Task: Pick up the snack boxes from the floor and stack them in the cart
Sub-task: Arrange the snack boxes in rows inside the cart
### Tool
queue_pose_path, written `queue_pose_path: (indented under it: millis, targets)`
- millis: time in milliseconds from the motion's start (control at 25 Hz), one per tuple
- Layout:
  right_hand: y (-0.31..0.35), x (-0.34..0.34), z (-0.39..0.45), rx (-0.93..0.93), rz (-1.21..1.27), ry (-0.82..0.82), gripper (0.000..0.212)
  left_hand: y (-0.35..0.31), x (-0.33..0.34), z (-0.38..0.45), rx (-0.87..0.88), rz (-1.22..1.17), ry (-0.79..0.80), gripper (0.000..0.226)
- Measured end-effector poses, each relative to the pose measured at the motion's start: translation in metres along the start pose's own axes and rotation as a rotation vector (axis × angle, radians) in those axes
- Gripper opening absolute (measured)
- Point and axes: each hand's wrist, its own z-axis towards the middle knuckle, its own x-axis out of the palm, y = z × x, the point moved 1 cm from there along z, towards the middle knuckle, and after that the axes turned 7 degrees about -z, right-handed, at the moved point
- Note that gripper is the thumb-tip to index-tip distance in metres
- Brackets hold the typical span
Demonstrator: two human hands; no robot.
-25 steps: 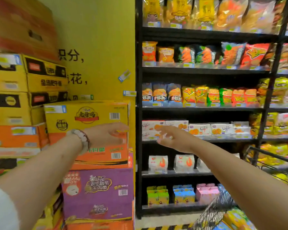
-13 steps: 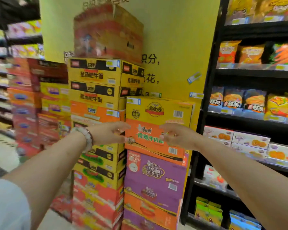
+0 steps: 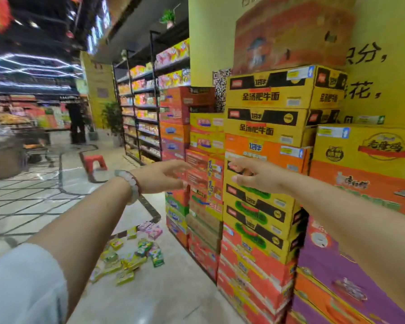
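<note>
We see stacked cartons (image 3: pixel 264 206) rising against a yellow wall (image 3: pixel 211 43). Our left hand (image 3: pixel 161 176) and right hand (image 3: pixel 255 176) reach out in front of them, fingers straight and loosely apart, holding nothing. The small snack boxes (image 3: pixel 131 256) lie scattered on the floor (image 3: pixel 150 295) near the cartons' base, below our left arm.

Left of the stacked cartons (image 3: pixel 264 174), scattered snack boxes (image 3: pixel 131 256) lie too small to read; the left hand's (image 3: pixel 161 176) fingertips blur.

Glossy floor (image 3: pixel 173 288) (printed cardboard cartons (image 3: pixel 267 97))
</note>
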Motion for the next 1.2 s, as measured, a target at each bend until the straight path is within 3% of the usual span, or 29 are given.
queue_pose_path:
  millis: [240, 520, 920, 1200]
  targets:
    - [0.092, 0.066, 0.103, -0.209, 0.018, 0.098, 0.054, 0.124, -0.072, -0.042, -0.203, -0.020, -0.111, 0.048]
    - [0.163, 0.134, 0.218, -0.368, 0.063, 0.206, 0.054, 0.236, -0.105, -0.052, -0.363, 0.011, -0.134, 0.050]
    - [0.187, 0.234, 0.431, -0.504, 0.068, 0.334, 0.053, 0.390, -0.123, 0.053, -0.507, -0.048, -0.201, 0.052]
    - [0.199, 0.334, 0.554, -0.490, 0.093, 0.462, 0.052, 0.527, -0.114, 0.123, -0.559, -0.112, -0.117, 0.055]
